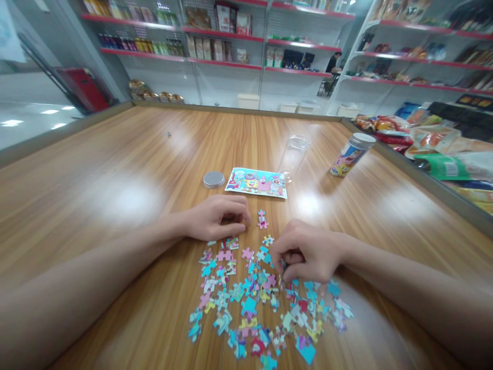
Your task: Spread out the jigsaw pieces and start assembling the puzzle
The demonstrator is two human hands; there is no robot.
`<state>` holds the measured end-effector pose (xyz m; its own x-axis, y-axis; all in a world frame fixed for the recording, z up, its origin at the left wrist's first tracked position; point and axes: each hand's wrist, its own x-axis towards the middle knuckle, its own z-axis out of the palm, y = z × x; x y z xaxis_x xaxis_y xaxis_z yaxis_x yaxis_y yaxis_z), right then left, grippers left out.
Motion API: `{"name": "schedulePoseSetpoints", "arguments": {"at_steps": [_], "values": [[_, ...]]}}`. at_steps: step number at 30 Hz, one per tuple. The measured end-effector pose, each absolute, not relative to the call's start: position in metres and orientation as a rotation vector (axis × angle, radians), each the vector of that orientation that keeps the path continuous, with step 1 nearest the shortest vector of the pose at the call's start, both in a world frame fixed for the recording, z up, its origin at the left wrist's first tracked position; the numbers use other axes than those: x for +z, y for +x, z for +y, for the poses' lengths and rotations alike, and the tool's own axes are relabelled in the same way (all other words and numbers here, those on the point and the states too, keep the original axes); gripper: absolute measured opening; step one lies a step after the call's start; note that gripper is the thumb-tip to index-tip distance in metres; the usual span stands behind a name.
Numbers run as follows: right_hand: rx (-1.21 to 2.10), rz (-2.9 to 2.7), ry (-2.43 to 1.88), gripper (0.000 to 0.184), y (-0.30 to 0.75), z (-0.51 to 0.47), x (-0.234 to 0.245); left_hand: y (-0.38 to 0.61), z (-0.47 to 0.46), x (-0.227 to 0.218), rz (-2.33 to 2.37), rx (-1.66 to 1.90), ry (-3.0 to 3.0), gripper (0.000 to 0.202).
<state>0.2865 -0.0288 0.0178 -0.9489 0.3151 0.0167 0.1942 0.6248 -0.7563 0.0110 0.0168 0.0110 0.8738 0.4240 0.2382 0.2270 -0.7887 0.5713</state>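
My left hand (221,218) rests on the table with its fingers loosely curled in; no piece shows in it. Just right of its fingertips lie joined jigsaw pieces (262,220) with a pink cartoon face. My right hand (304,252) is at the upper right of the loose jigsaw pieces (248,307), fingers bent down and pinched. A small piece (281,281) shows at its fingertips, partly hidden. Another loose piece with a yellow pattern (268,240) lies left of that hand. Beyond both hands is the cartoon picture card (256,183).
Behind the card are a silver lid (213,179), a clear empty jar (296,154) and a cartoon-printed canister (351,154). Snack bags (435,139) crowd the right edge of the wooden table (162,159). Stocked shelves (223,37) stand behind; a distant person (333,62) is there.
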Motion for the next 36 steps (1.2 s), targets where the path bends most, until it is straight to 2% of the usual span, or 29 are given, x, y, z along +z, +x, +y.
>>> {"name": "schedulePoseSetpoints", "arguments": {"at_steps": [4, 6, 13, 17, 21, 26, 36], "values": [[1.313, -2.636, -0.445, 0.009, 0.287, -0.028, 0.016, 0.013, 0.017, 0.006, 0.418, 0.575, 2.58, 0.039], [1.342, -2.621, -0.463, 0.011, 0.288, -0.028, 0.015, 0.013, 0.018, 0.004, 0.408, 0.544, 2.637, 0.044], [1.874, -2.13, -0.655, 0.029, 0.296, -0.02, 0.01, 0.015, 0.02, 0.0, 0.417, 0.527, 2.699, 0.039], [1.973, -1.965, -0.618, 0.031, 0.302, -0.008, 0.012, 0.016, 0.019, 0.0, 0.423, 0.546, 2.688, 0.037], [2.054, -2.074, -0.638, 0.03, 0.307, 0.0, 0.016, 0.017, 0.018, 0.001, 0.434, 0.545, 2.674, 0.035], [1.856, -2.15, -0.71, 0.029, 0.302, -0.005, 0.015, 0.017, 0.018, 0.0, 0.428, 0.564, 2.643, 0.034], [1.157, -2.384, -0.797, 0.03, 0.287, -0.017, 0.007, 0.015, 0.018, 0.003, 0.441, 0.479, 2.667, 0.034]]}}
